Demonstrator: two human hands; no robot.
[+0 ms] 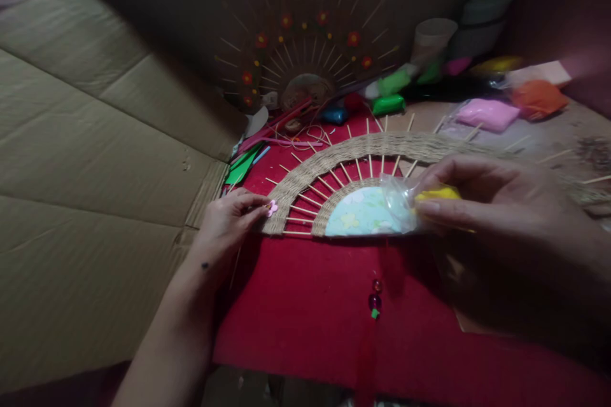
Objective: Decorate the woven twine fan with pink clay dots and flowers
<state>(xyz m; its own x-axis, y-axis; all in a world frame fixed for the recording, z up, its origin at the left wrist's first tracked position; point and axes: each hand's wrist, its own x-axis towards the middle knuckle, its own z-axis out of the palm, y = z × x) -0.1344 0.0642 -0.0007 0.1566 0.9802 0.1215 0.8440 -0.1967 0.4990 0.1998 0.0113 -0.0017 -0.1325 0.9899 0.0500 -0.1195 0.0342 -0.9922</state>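
Near to far, what my head feed gives me: beaded tassel point(375, 301) at 5 o'clock on the red tabletop point(296, 324), lower end too dim to read. Left hand point(229, 216), 8 o'clock: thumb and fingertips pinching a small pink flower point(272, 208) against the left end of the woven fan point(372, 146). Right hand point(506, 200), 3 o'clock: grasping a yellow clay packet point(436, 194), its clear wrapper over the fan's pale blue panel point(351, 213). Fan arches through the centre, 8 round to 3. Farther: green packet point(387, 104) at 2, pink packet point(487, 114) and orange packet point(539, 100) between 2 and 3, second fan point(305, 90) at 12.

Risks, my call: too hard a pinch could bend or smear the flower; the loose wrapper could snag a stick; a knock from the right wrist could shift the fan.

Can't tell if the flower is stuck down. Right hand hides part of the fan; its right end is blurred. Right forearm runs out of frame, second fan's upper sticks fade into dark.
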